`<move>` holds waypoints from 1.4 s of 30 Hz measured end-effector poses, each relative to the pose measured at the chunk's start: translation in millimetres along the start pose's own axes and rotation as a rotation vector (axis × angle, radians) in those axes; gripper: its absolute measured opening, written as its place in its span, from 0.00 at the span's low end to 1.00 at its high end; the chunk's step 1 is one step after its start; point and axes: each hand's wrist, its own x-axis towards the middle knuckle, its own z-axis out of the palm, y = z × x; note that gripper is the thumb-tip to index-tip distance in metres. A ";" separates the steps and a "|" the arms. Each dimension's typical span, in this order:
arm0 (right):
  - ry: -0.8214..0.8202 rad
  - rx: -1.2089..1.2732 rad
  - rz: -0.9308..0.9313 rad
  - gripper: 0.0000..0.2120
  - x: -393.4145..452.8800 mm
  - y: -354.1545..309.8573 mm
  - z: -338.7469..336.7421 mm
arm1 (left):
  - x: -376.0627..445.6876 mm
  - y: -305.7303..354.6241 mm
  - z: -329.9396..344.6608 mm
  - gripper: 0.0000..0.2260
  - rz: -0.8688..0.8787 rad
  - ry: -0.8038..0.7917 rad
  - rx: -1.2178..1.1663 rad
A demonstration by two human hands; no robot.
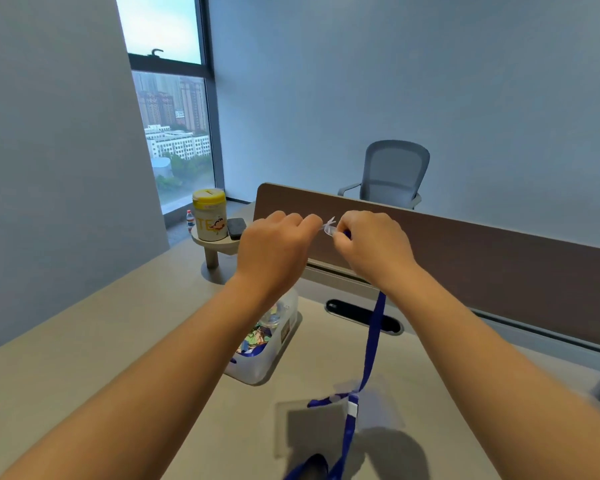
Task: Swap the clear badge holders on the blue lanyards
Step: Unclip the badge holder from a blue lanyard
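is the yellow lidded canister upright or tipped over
Upright: the canister stands on its base on the small round stand, yellow lid on top, beside a dark case.

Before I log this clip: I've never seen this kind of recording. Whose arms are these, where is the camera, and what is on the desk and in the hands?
There is no machine here. A person wears one wide-angle camera on the head, looking forward and down, so the two bare arms reaching in from below are their own. The left hand and right hand are raised above the desk, pinching a small clear clip between them. A blue lanyard hangs from the right hand down to the desk, where clear badge holders lie, somewhat blurred. Partly behind the left forearm sits a clear plastic box of colourful items. Farther back, a small stand carries a yellow-lidded canister. An office chair stands beyond the divider.
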 end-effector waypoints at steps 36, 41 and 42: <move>-0.704 0.143 0.450 0.24 -92.2 102.7 187.6 | -147.5 2.0 99.4 0.09 -0.887 -0.613 -0.530; -0.748 0.063 0.433 0.22 -113.7 119.9 219.0 | -155.5 16.0 117.9 0.09 -0.843 -0.695 -0.547; -0.749 0.040 0.418 0.22 -117.2 121.7 224.6 | -156.8 18.6 122.0 0.09 -0.838 -0.708 -0.550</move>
